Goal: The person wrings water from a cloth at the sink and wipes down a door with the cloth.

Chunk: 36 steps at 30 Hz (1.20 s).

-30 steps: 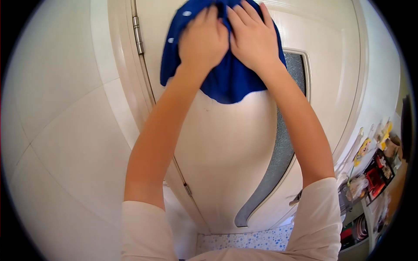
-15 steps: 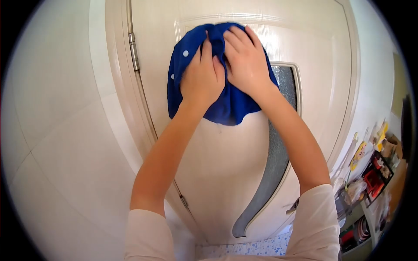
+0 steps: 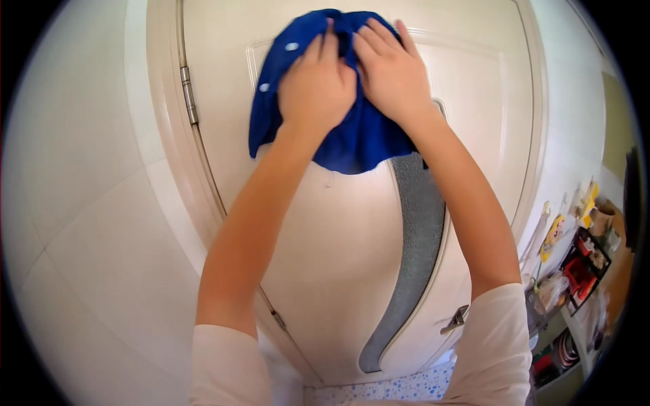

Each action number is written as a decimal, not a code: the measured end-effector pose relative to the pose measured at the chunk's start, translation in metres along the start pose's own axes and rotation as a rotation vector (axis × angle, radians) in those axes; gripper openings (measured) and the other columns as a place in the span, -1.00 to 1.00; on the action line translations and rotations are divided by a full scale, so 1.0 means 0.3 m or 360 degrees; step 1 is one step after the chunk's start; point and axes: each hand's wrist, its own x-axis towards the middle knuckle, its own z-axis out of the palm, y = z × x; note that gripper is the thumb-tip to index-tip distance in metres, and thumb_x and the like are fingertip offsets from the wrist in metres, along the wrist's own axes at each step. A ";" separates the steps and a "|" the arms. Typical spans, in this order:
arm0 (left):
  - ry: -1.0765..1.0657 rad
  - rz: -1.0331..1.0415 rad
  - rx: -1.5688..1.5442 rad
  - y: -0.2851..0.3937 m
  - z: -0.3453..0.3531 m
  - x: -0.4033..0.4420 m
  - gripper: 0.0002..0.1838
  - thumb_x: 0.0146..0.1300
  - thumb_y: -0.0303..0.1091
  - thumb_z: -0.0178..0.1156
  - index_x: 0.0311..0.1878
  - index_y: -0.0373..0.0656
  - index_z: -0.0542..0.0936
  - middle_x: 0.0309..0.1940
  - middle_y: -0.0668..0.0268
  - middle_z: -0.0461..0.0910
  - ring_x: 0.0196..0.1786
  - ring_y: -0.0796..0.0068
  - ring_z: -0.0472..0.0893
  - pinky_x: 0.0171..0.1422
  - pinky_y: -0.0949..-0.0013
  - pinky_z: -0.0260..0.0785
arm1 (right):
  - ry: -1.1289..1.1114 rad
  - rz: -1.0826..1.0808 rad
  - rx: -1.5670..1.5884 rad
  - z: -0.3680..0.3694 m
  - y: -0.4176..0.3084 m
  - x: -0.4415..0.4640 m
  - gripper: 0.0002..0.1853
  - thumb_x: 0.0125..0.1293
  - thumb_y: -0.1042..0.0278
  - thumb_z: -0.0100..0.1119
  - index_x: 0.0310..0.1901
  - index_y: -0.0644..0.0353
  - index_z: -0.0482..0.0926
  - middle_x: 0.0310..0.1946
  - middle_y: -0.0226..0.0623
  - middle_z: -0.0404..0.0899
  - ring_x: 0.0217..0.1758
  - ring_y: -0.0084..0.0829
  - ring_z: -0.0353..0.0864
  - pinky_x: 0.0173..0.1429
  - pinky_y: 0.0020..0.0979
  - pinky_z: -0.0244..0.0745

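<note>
A blue cloth [image 3: 359,145] with white dots lies bunched against the upper part of a cream door [image 3: 325,257]. My left hand [image 3: 317,91] presses on its left half, fingers bent into the folds. Beside it my right hand [image 3: 394,74] grips the right half, its fingers pointing up and curled into the fabric. Both thumbs are near each other at the middle of the cloth. Below the right hand, a curved grey textured glass strip [image 3: 420,230] runs down the door.
Metal hinges [image 3: 189,95] line the door's left edge, next to a tiled wall [image 3: 88,203]. A door handle [image 3: 455,320] is at the lower right. Shelves [image 3: 575,338] with assorted items stand at the far right. The speckled floor [image 3: 399,389] shows below.
Against the door, the cloth and both hands went down in the view, then up again. The door has shifted left in view, and more of the glass strip and the handle shows now.
</note>
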 end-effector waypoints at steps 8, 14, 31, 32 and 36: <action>-0.0414 0.0059 -0.0475 0.198 0.088 0.007 -0.44 0.42 -0.16 0.02 0.42 -0.19 0.41 0.23 0.06 0.59 0.06 -0.15 0.66 0.15 -0.03 0.55 | -0.0094 0.0204 -0.0285 -0.106 0.162 -0.195 -0.69 0.17 0.47 0.21 -0.03 0.31 0.62 0.20 -0.12 0.59 0.42 -0.18 0.47 0.60 0.02 0.13; -0.0420 0.0060 -0.0419 0.128 0.047 -0.005 -0.43 0.40 -0.17 0.05 0.45 -0.10 0.39 0.28 0.06 0.55 0.08 -0.18 0.65 0.16 -0.01 0.57 | -0.0058 0.0270 -0.0153 -0.067 0.106 -0.149 -0.52 0.12 0.50 0.19 0.13 0.45 0.54 0.22 -0.02 0.56 0.44 -0.05 0.42 0.60 0.03 0.12; -0.0029 0.0047 -0.0220 -0.112 -0.105 -0.086 -0.43 0.35 -0.33 0.07 0.43 -0.22 0.39 0.32 -0.11 0.48 0.21 -0.19 0.56 0.26 0.03 0.49 | 0.0050 0.0074 0.0025 0.004 -0.159 0.027 -0.46 0.13 0.28 0.26 0.20 0.19 0.58 0.02 -0.30 0.57 0.24 -0.24 0.50 0.58 -0.01 0.16; -0.0032 0.0089 -0.0272 -0.088 -0.077 -0.064 -0.43 0.35 -0.33 0.07 0.43 -0.22 0.39 0.32 -0.10 0.48 0.22 -0.18 0.56 0.27 0.03 0.49 | 0.0065 0.0083 -0.0022 -0.003 -0.121 0.014 -0.47 0.12 0.29 0.26 0.19 0.18 0.59 0.03 -0.29 0.57 0.23 -0.23 0.51 0.57 -0.01 0.16; -0.0069 0.0051 -0.0368 0.016 -0.015 -0.035 -0.48 0.37 -0.33 0.03 0.39 -0.23 0.42 0.30 -0.02 0.50 0.21 -0.15 0.56 0.29 0.01 0.47 | 0.0137 0.0132 -0.0068 -0.020 -0.028 -0.020 -0.54 0.15 0.33 0.22 0.12 0.20 0.62 0.02 -0.28 0.59 0.21 -0.23 0.53 0.59 0.00 0.15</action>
